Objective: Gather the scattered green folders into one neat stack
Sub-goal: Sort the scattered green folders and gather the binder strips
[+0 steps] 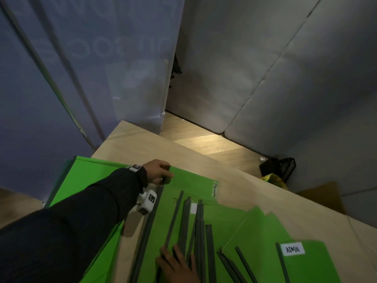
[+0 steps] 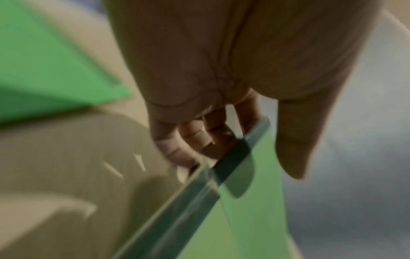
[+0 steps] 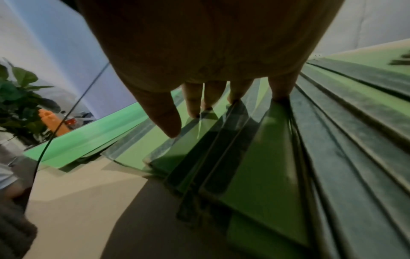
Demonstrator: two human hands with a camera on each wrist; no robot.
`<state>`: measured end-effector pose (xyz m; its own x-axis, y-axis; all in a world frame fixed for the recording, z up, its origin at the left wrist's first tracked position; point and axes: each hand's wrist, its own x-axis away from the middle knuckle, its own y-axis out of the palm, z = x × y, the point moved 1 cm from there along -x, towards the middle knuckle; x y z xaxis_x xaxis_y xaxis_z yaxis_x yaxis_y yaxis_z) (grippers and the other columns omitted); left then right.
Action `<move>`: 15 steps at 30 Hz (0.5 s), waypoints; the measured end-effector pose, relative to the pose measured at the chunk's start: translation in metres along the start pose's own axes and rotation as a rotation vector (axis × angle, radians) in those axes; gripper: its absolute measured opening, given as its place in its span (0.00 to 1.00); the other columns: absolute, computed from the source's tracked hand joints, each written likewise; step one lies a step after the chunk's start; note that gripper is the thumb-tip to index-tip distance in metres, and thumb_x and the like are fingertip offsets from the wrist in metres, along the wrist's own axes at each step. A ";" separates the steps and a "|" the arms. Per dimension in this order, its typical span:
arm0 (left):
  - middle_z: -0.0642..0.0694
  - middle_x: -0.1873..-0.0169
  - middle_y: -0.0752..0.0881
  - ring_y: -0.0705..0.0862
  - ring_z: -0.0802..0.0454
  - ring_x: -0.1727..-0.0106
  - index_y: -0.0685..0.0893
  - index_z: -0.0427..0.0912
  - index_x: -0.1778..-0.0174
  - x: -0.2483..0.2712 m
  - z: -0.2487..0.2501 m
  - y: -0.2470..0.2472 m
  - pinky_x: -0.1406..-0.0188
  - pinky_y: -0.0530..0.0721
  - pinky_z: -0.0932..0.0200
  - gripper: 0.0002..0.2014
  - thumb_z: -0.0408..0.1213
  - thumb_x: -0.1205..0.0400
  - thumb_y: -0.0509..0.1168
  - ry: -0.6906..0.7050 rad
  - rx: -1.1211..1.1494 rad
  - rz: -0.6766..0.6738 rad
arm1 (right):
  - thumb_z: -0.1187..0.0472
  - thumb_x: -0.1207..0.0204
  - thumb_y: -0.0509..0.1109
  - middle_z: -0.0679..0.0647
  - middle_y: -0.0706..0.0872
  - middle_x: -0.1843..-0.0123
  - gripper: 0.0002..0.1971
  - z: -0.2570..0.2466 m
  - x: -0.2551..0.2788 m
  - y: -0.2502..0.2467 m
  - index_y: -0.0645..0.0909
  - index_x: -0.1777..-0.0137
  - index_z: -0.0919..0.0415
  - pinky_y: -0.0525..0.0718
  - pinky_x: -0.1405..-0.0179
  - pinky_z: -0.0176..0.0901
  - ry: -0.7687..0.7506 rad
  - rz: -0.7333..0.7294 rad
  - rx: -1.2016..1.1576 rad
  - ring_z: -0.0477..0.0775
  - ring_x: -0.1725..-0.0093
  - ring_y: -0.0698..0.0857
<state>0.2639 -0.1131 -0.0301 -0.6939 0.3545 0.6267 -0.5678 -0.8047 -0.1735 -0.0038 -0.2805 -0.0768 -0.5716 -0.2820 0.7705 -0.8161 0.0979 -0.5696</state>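
Several green folders with dark spines lie fanned over the wooden table. My left hand pinches the far edge of one green folder labelled "Permits"; in the left wrist view the fingers curl under that folder and the thumb lies on top. My right hand rests with straight fingers on the fanned folders near the bottom edge; its fingertips press on the spines. A folder labelled "ADMIN" lies at the right. Another green folder lies under my left arm.
The table's far corner stands close to a bluish curtain and grey wall panels. A black basket sits on the floor beyond the table's right edge. A potted plant and an orange object show in the right wrist view.
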 end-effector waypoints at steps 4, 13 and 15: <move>0.37 0.52 0.89 0.85 0.43 0.64 0.78 0.60 0.41 0.044 -0.050 0.048 0.64 0.88 0.50 0.27 0.22 0.25 0.71 -0.075 0.277 -0.163 | 0.35 0.33 0.33 0.03 0.22 0.39 0.32 0.013 0.003 0.006 0.39 0.27 0.12 0.45 0.22 0.78 -0.088 0.117 0.028 0.50 0.18 0.35; 0.41 0.36 0.87 0.88 0.39 0.39 0.82 0.57 0.41 0.070 -0.100 0.087 0.33 0.83 0.36 0.22 0.21 0.18 0.63 -0.026 0.233 0.085 | 0.48 0.28 0.62 0.23 0.57 0.17 0.27 0.017 0.030 -0.007 0.65 0.31 0.20 0.40 0.17 0.63 -0.191 0.316 -0.306 0.36 0.18 0.46; 0.39 0.33 0.84 0.84 0.35 0.34 0.78 0.46 0.31 0.078 -0.108 0.079 0.31 0.81 0.37 0.22 0.23 0.18 0.65 -0.081 0.269 0.217 | 0.48 0.27 0.64 0.18 0.61 0.25 0.25 0.027 0.039 -0.005 0.65 0.34 0.21 0.52 0.15 0.49 -0.172 0.477 -0.449 0.35 0.18 0.55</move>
<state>0.1173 -0.0972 -0.0772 -0.7418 0.1314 0.6576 -0.2665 -0.9576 -0.1093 -0.0197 -0.3179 -0.0512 -0.8868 -0.2534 0.3865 -0.4550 0.6259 -0.6335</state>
